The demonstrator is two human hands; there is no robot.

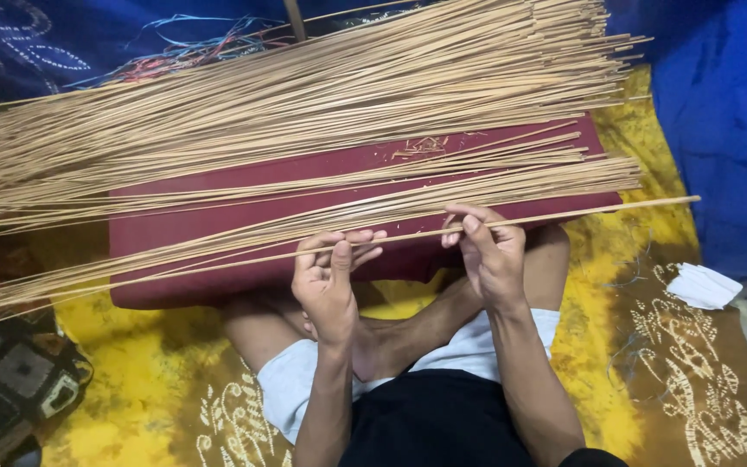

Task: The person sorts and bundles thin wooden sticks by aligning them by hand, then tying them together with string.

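Thin (564, 215), pale, seemingly straight bamboo stick.

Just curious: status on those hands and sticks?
Left hand and right hand pinch one thin stick. Stick pile on maroon cushion. Nothing blocking.

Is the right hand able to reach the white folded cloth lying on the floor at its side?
Probably yes: the white cloth lies uncovered beside the right hand, though that hand now pinches a thin stick.

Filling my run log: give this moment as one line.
left hand: pinches thin tan stick | right hand: pinches same stick | stick over dark red cushion
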